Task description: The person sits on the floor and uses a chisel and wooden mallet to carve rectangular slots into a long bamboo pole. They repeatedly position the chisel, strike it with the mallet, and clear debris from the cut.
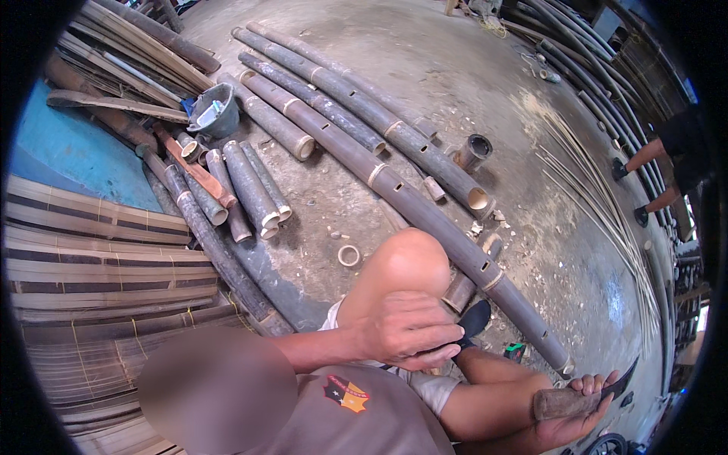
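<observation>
My left hand (413, 331) is in front of my raised bare knee (409, 258), its fingers curled and the thumb close to them. Whatever the fingers may hold is hidden. Low at the right, my right hand (570, 431) grips a large knife (625, 379), its thick wooden handle (561, 404) across the palm and its dark, curved blade pointing up and away. A long dark bamboo pole (425, 201) with several rectangular slots slants along the floor, its near end close to the right hand. Beside my foot lies a short bamboo piece (458, 293).
More bamboo poles (356, 98) lie alongside. Cut bamboo lengths (250, 182) and a grey bucket (215, 110) are at the left, near bamboo blinds (114, 277). Thin strips (599, 201) lie at the right, where another person's legs (656, 163) show. A green-black tape measure (515, 351) is near my foot.
</observation>
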`<move>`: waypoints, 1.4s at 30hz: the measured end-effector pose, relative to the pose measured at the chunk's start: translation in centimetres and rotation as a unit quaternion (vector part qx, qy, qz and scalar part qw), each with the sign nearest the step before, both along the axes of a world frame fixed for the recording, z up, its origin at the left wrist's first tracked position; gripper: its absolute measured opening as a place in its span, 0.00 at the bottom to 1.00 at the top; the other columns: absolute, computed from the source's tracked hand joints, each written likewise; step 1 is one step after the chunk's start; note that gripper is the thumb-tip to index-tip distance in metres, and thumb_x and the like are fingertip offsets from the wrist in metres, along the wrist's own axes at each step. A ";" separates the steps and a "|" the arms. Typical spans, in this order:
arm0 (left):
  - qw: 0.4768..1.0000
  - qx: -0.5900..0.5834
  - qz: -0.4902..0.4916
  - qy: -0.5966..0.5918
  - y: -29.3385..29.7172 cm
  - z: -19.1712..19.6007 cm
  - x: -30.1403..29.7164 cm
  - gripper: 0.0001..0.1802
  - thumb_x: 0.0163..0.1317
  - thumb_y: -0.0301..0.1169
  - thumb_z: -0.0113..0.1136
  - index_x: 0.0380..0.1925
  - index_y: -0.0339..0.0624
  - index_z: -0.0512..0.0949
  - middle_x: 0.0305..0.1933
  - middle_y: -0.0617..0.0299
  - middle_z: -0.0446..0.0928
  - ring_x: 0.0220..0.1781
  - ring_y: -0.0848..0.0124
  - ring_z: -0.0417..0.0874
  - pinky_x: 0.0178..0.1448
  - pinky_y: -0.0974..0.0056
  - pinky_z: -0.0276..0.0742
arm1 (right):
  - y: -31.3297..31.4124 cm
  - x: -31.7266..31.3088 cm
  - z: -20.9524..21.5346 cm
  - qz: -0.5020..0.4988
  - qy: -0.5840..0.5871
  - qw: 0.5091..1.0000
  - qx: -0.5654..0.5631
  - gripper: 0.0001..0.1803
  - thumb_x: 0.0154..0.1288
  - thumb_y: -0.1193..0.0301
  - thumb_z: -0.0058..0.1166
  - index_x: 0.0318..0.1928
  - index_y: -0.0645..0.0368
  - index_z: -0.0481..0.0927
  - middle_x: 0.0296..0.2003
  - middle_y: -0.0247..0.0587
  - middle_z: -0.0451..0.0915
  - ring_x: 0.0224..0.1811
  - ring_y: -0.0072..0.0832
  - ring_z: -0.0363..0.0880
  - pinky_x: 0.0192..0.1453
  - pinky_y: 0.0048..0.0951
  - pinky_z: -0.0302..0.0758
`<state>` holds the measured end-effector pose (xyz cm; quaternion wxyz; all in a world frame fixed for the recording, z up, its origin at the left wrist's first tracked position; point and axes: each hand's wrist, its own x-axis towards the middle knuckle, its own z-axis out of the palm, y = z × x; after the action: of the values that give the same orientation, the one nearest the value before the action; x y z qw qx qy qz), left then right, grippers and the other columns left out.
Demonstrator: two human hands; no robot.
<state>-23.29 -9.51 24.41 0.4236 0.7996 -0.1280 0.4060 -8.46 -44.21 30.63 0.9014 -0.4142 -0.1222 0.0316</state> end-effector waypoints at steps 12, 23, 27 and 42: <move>1.000 0.015 0.001 0.026 -0.1 0.4 0.0 0.11 0.59 0.30 0.75 0.40 0.38 0.86 0.32 0.59 0.84 0.31 0.61 0.86 0.37 0.58 0.84 | 0.7 -1.1 0.4 0.004 -0.004 1.000 0.024 0.25 0.88 0.64 0.38 0.74 0.68 0.64 0.43 0.41 0.68 0.42 0.29 0.70 0.50 0.34 0.76; 0.999 0.024 0.003 0.034 -0.1 0.9 0.4 0.11 0.56 0.29 0.75 0.39 0.38 0.87 0.30 0.60 0.84 0.29 0.62 0.86 0.38 0.59 0.85 | 0.2 -1.2 0.5 -0.021 0.008 1.000 0.019 0.27 0.87 0.63 0.40 0.76 0.66 0.62 0.42 0.40 0.68 0.41 0.29 0.70 0.49 0.34 0.76; 0.999 0.023 0.003 0.030 -0.1 1.1 0.5 0.12 0.55 0.28 0.75 0.39 0.39 0.87 0.30 0.60 0.84 0.30 0.62 0.86 0.39 0.59 0.86 | 0.1 -1.2 0.4 -0.016 0.000 1.000 0.019 0.27 0.87 0.62 0.39 0.75 0.66 0.62 0.42 0.40 0.68 0.41 0.29 0.71 0.49 0.34 0.77; 0.999 0.020 -0.002 0.030 -0.2 0.4 0.1 0.11 0.58 0.28 0.75 0.41 0.38 0.87 0.32 0.59 0.85 0.30 0.62 0.87 0.39 0.58 0.86 | 0.2 -1.3 0.5 -0.005 -0.004 1.000 0.026 0.26 0.88 0.63 0.39 0.74 0.68 0.62 0.42 0.41 0.68 0.42 0.31 0.70 0.50 0.36 0.77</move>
<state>-23.14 -9.68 24.81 0.4123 0.8193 -0.1247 0.3786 -9.74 -44.02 31.09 0.9113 -0.3917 -0.1249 0.0223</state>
